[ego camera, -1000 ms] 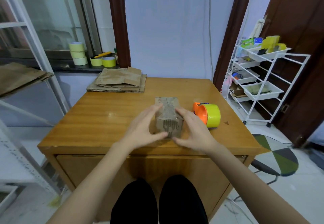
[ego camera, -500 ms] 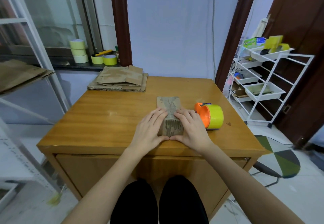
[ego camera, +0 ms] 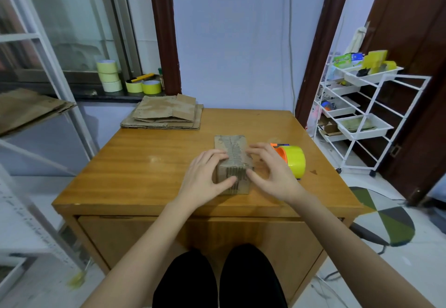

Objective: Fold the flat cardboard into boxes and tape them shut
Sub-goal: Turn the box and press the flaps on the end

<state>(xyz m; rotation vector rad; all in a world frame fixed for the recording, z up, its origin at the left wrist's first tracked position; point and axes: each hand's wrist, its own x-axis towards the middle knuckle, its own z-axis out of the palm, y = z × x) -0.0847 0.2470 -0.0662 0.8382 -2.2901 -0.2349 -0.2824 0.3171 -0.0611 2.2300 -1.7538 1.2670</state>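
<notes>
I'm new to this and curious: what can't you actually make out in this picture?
- Head view: the box sides, behind the left hand and right hand.
- The print on the box: too blurred.
- The tape dispenser near end, behind the right hand.
- Cart tray contents: too small.

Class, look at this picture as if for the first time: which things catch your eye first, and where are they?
A small cardboard box sits near the front of the wooden table, with the left hand and right hand on either side of it. Just right of the box lies a bright yellow and orange tape dispenser.
</notes>
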